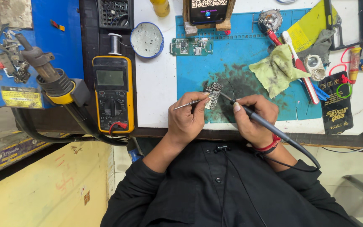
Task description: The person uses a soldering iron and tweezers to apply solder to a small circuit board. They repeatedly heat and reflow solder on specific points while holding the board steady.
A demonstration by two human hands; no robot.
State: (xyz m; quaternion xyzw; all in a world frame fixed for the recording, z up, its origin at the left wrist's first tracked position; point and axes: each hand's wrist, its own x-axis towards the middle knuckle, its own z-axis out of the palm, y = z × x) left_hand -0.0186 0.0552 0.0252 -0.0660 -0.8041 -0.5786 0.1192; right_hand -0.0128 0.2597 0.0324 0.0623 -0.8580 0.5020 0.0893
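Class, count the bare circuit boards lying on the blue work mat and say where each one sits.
2. One small board lies at the mat's near edge between the hands; a green board overhangs its far left corner. Others may be hidden.

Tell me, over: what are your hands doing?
Left hand gripping thin metal tweezers on small circuit board. Right hand holding black soldering iron, tip at board. Nothing blocking.

A blue rubber work mat (269,107) carries a dark sooty smudge around the small silver-grey circuit board (212,95). Right of that board lies a crumpled yellow-green cloth (277,69). Above it sits a long green circuit board (190,46). Left of it, on the white table (156,90), stands a yellow-and-black multimeter (113,94). The soldering iron (269,126) is black.
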